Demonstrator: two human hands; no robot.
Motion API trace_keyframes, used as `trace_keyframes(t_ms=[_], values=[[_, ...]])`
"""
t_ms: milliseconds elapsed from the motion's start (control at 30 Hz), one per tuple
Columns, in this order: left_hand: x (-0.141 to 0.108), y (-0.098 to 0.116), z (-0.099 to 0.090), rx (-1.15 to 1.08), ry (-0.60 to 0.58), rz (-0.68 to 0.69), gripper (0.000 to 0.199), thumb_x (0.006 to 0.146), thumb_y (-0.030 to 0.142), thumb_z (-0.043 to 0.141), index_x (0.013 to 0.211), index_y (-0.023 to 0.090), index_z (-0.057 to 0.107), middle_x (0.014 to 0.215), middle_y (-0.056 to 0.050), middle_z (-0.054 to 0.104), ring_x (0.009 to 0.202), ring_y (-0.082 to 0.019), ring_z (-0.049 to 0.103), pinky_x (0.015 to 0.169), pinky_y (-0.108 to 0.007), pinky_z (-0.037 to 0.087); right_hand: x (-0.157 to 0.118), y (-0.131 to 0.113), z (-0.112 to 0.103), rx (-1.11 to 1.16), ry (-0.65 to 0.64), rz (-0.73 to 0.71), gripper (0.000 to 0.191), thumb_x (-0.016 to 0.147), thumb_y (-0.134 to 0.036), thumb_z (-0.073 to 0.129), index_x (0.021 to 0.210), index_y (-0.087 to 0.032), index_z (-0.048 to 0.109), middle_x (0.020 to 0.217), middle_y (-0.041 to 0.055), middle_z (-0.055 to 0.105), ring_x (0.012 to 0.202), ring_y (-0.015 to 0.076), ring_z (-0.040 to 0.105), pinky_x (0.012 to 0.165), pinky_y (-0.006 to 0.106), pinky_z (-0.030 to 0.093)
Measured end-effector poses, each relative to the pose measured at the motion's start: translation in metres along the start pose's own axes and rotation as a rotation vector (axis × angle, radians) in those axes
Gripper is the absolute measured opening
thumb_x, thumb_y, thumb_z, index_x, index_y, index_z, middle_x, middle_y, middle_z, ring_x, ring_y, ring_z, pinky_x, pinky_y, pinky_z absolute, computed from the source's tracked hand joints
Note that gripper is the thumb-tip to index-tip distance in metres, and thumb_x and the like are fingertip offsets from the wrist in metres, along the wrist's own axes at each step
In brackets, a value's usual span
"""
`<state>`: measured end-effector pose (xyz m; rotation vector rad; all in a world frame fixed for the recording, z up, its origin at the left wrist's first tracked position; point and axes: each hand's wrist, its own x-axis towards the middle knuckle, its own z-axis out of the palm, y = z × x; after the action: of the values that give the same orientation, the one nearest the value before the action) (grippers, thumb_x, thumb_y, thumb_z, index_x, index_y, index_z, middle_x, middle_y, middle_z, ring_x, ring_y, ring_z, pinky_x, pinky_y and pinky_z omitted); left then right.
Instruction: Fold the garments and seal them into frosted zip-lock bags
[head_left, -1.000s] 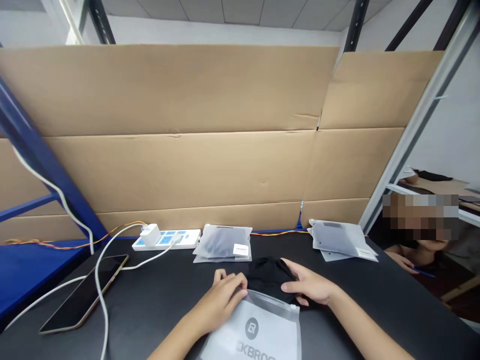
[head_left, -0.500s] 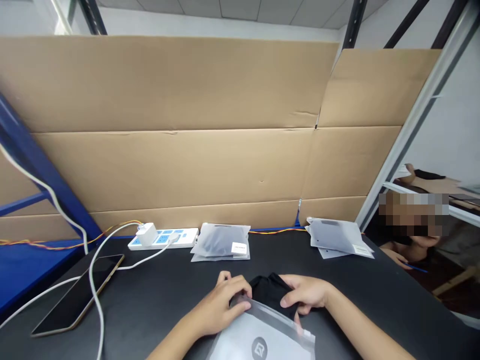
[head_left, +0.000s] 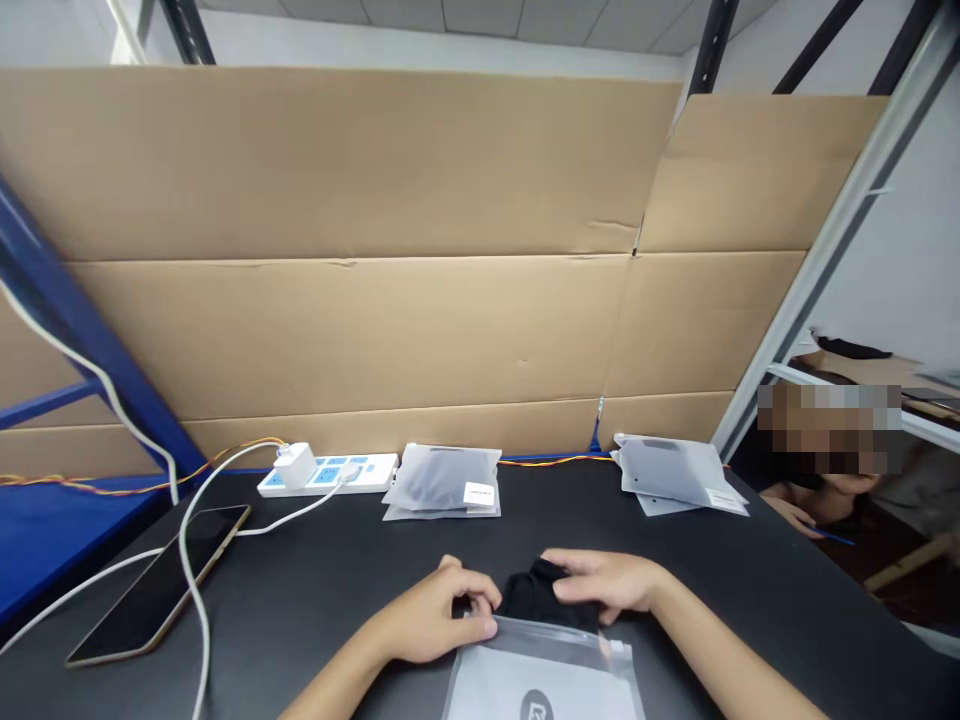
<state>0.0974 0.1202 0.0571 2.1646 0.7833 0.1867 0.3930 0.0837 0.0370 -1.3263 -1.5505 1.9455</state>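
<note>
A frosted zip bag (head_left: 551, 680) with a round dark logo lies at the bottom centre, its open edge facing away from me. My left hand (head_left: 439, 612) pinches the bag's upper left corner between thumb and fingers. Black cloth (head_left: 532, 597) sits at the bag's mouth, its lower part behind the clear strip. On the cloth's right side, my right hand (head_left: 604, 583) grips it with thumb and fingers, some fingertips hidden beneath.
Packed frosted bags (head_left: 442, 482) lie at the back centre, more (head_left: 675, 474) at back right. A power strip (head_left: 330, 474), white cables and a phone (head_left: 161, 590) are on the left. Beyond the right frame sits a person (head_left: 821, 500). Cardboard (head_left: 375, 340) walls the back.
The bag has turned straighter and slid slightly down and right. The black cloth sits lower and flatter at its mouth. My right hand has shifted slightly left on the cloth.
</note>
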Motion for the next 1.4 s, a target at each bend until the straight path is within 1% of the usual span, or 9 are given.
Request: trace_keyframes(t_ms=[133,300,467,600,767,867,1033,1267,1400], values=[[0.001,-0.004,-0.007,-0.019,-0.014,0.048,0.023,0.091,0.039,0.059,0.107,0.025,0.069,0.099,-0.001,0.066,0.089,-0.017,0.057,0.086,-0.029,0.044,0.004,0.001,0.001,0.037,0.065,-0.079,0.039,0.087,-0.061,0.056,0.107,-0.028,0.054,0.062,-0.0111,0.036,0.041,0.0029,0.024,0.038,0.015,0.019],[0.001,0.002,-0.006,-0.105,-0.006,0.114,0.047,0.090,0.039,0.061,0.136,0.034,0.050,0.120,-0.002,0.057,0.086,-0.014,0.054,0.092,-0.032,0.043,0.006,-0.001,0.002,-0.018,-0.033,-0.097,0.036,0.082,-0.055,0.068,0.093,-0.022,0.059,0.066,-0.0087,0.044,0.044,0.0031,0.031,0.038,0.015,0.029],[0.004,0.003,-0.003,-0.095,-0.051,0.163,0.035,0.094,0.044,0.056,0.126,0.032,0.062,0.112,-0.003,0.057,0.083,-0.015,0.054,0.085,-0.029,0.044,0.005,-0.002,0.004,-0.043,-0.099,-0.090,0.041,0.078,-0.057,0.072,0.094,-0.020,0.064,0.063,-0.0094,0.040,0.043,0.0030,0.033,0.038,0.016,0.032],[0.005,0.000,-0.006,-0.148,-0.049,0.110,0.034,0.094,0.047,0.054,0.117,0.026,0.068,0.105,-0.003,0.059,0.080,-0.015,0.056,0.075,-0.025,0.045,0.007,0.000,0.004,0.010,0.001,-0.134,0.041,0.085,-0.060,0.063,0.106,-0.025,0.059,0.067,-0.0096,0.040,0.043,0.0022,0.029,0.038,0.015,0.023],[0.006,-0.004,-0.010,-0.175,-0.045,0.055,0.034,0.094,0.047,0.054,0.103,0.021,0.073,0.094,-0.003,0.067,0.083,-0.017,0.059,0.075,-0.025,0.045,0.011,0.001,0.001,0.025,0.017,-0.123,0.050,0.089,-0.068,0.049,0.097,-0.020,0.062,0.057,-0.0105,0.031,0.040,0.0036,0.029,0.037,0.016,0.017],[0.006,-0.004,-0.009,-0.223,-0.094,0.016,0.036,0.095,0.048,0.053,0.102,0.019,0.074,0.084,-0.003,0.070,0.071,-0.016,0.060,0.067,-0.023,0.045,0.010,0.000,0.002,0.018,-0.016,-0.121,0.060,0.088,-0.072,0.046,0.095,-0.017,0.067,0.053,-0.0108,0.028,0.041,0.0046,0.026,0.039,0.017,0.017],[0.007,-0.004,-0.006,-0.196,-0.118,0.060,0.041,0.097,0.048,0.049,0.095,0.019,0.077,0.074,-0.003,0.070,0.065,-0.015,0.058,0.062,-0.023,0.044,0.009,-0.001,0.009,-0.040,-0.063,-0.137,0.072,0.088,-0.075,0.040,0.089,-0.013,0.076,0.051,-0.0051,0.045,0.044,0.0057,0.035,0.043,0.019,0.021],[0.009,-0.008,-0.005,-0.205,-0.145,0.109,0.044,0.098,0.049,0.048,0.088,0.017,0.077,0.070,-0.002,0.065,0.060,-0.013,0.056,0.060,-0.023,0.042,0.005,-0.004,0.012,-0.094,-0.124,-0.145,0.075,0.091,-0.074,0.033,0.090,-0.013,0.078,0.074,0.0037,0.066,0.053,0.0078,0.043,0.048,0.020,0.031],[0.007,-0.009,-0.014,-0.146,-0.063,0.091,0.033,0.094,0.046,0.056,0.093,0.019,0.075,0.086,-0.003,0.070,0.072,-0.015,0.059,0.065,-0.023,0.042,0.002,-0.006,0.000,-0.104,0.015,-0.230,0.056,0.091,-0.065,0.047,0.106,-0.017,0.072,0.089,0.0039,0.066,0.062,0.0096,0.051,0.053,0.020,0.038]])
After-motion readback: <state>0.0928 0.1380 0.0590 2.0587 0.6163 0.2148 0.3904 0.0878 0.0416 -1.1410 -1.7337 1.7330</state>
